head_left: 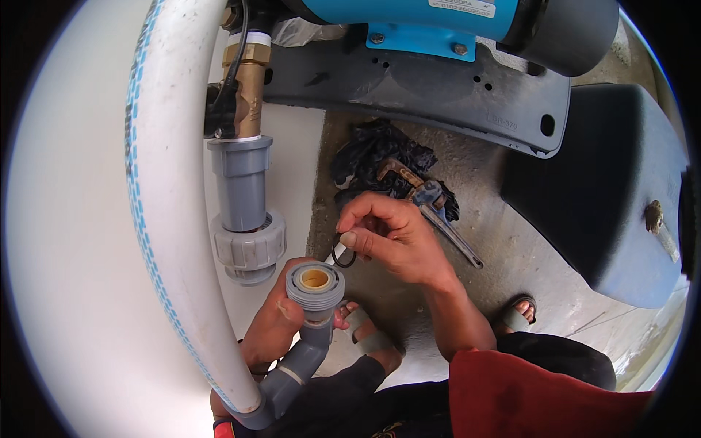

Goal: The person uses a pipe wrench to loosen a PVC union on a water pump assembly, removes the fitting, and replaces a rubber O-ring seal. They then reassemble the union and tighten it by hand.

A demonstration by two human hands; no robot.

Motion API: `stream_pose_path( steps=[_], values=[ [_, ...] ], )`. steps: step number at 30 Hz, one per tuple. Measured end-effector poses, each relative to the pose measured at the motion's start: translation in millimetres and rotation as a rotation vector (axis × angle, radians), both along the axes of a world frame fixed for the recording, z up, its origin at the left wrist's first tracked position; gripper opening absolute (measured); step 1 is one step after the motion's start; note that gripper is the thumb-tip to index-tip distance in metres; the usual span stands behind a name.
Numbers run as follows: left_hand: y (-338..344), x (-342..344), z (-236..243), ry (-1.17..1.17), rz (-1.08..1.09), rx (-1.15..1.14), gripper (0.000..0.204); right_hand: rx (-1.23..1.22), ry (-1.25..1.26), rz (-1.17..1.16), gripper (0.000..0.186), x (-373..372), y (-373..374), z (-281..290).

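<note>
My left hand (272, 321) is wrapped around a grey plastic pipe (305, 356) just below its upturned threaded end (314, 299). That end has a groove round its face and a yellowish inner lining. Just above it, my right hand (394, 237) pinches a thin black O-ring (353, 261) between thumb and fingers. The ring hangs apart from the pipe end. Up and to the left, a grey union nut (250, 244) sits loosely at the bottom of a vertical grey pipe (243, 193), below a brass fitting (250, 95).
A thick white pipe (168, 190) curves down the left side. Overhead, a blue pump (409, 18) is bolted to a dark metal bracket (409, 87). A pipe wrench (438, 212) and black plastic (376, 150) lie on the floor. A large dark container (591, 197) stands at right.
</note>
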State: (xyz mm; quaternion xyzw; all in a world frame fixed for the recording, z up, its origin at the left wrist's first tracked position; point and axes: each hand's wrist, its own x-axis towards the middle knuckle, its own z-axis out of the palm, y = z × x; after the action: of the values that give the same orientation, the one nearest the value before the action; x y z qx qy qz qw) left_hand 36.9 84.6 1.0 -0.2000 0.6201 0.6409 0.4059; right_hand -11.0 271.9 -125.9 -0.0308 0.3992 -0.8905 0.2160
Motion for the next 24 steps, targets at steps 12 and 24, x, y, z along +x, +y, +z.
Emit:
stream_pose_path(
  steps=[12,24],
  values=[
    [7,-3,1,-0.043,0.036,-0.012,0.078,0.090,-0.026,0.081,0.012,-13,-3,15],
    [1,-6,6,0.007,-0.091,0.007,0.084,-0.067,0.313,0.107,0.015,-12,1,8]
  ],
)
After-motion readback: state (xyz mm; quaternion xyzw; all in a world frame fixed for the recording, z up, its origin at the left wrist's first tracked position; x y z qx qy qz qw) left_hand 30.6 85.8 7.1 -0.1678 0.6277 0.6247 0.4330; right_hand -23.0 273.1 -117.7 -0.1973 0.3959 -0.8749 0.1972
